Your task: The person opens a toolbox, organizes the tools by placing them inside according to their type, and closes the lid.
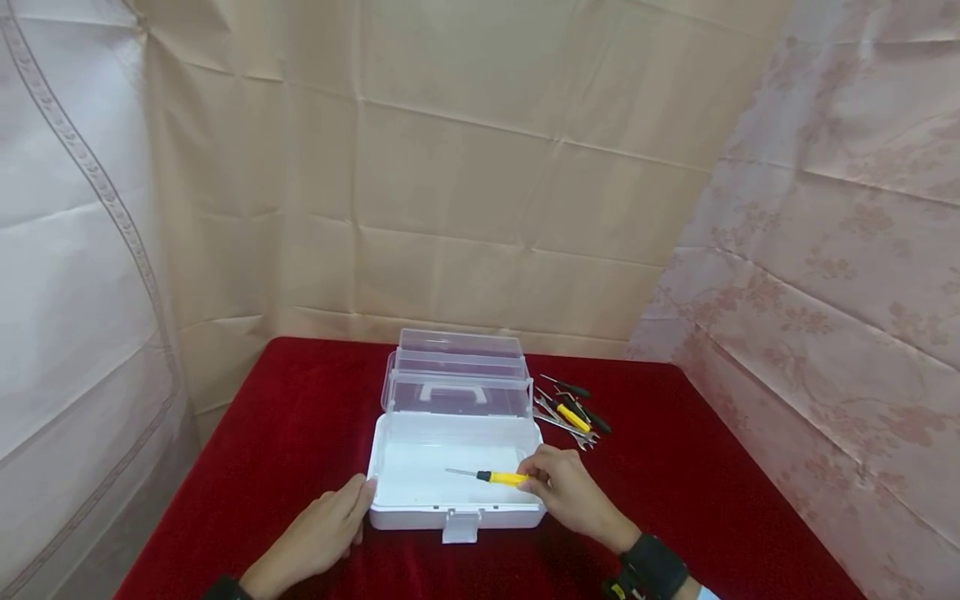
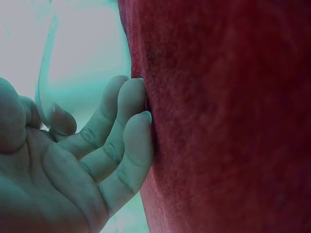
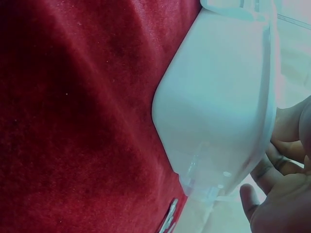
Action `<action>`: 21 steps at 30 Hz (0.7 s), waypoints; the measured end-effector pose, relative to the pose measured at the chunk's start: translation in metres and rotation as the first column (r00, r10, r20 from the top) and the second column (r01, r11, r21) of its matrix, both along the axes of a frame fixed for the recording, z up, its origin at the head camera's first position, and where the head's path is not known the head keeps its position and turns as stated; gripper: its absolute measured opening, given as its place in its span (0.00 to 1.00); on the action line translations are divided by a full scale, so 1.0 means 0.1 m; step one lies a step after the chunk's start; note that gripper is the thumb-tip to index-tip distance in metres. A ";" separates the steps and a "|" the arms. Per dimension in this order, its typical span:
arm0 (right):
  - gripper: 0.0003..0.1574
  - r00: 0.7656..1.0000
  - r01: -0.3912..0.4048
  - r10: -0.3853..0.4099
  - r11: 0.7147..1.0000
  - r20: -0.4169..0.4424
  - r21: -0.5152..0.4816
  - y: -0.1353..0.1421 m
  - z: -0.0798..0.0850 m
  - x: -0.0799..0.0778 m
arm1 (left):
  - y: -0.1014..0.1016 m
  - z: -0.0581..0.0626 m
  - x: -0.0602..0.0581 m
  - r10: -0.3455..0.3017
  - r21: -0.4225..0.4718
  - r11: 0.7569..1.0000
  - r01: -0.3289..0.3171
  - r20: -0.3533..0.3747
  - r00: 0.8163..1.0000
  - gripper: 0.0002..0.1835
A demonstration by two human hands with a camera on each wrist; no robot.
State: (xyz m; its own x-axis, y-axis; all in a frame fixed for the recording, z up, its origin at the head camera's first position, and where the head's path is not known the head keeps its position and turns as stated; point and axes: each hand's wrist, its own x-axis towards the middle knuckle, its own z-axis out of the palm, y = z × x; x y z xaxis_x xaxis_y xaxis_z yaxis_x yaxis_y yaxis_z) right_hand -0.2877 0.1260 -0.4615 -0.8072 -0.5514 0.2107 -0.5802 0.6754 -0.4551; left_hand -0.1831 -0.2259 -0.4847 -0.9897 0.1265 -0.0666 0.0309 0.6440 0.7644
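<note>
A white plastic toolbox (image 1: 405,518) stands with its clear lid (image 1: 461,340) raised at the back. My right hand (image 1: 558,483) pinches a small screwdriver (image 1: 504,478) by its yellow handle, over the toolbox near the right rim. Its dark collar and thin metal shaft point left, above the white floor of the box. At the toolbox's front left corner my left hand (image 1: 326,525) holds the rim with thumb and forefinger. In the left wrist view, that hand's other fingers (image 2: 133,141) hang down beside the red cloth (image 2: 228,116).
Right of the toolbox lies a loose pile of tools: metal wrenches (image 1: 564,427), another yellow-handled screwdriver (image 1: 573,417) and dark-handled tools (image 1: 573,389). A latch (image 1: 461,527) hangs at the toolbox's front. Fabric curtains (image 1: 480,183) stand behind and beside the table.
</note>
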 end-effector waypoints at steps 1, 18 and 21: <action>0.07 1.000 -0.005 0.005 1.000 -0.002 0.012 0.00 -0.01 0.00 | 0.00 0.00 0.00 -0.001 0.001 1.000 0.001 0.001 1.000 0.21; 0.12 0.992 -0.106 0.097 0.988 0.085 0.114 -0.01 0.03 -0.05 | -0.01 0.00 0.00 -0.011 0.006 1.000 0.011 -0.004 1.000 0.20; 0.13 0.988 -0.103 0.089 0.988 0.123 0.117 -0.02 0.05 -0.05 | -0.01 0.00 0.00 -0.011 0.008 1.000 0.011 0.001 1.000 0.19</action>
State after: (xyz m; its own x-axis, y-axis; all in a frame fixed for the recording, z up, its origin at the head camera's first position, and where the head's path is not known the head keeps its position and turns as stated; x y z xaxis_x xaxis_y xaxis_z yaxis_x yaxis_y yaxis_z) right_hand -0.2926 0.1245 -0.4569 -0.7641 -0.6435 0.0442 -0.5929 0.6737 -0.4411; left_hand -0.1833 -0.2267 -0.4850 -0.9882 0.1382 -0.0664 0.0374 0.6377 0.7694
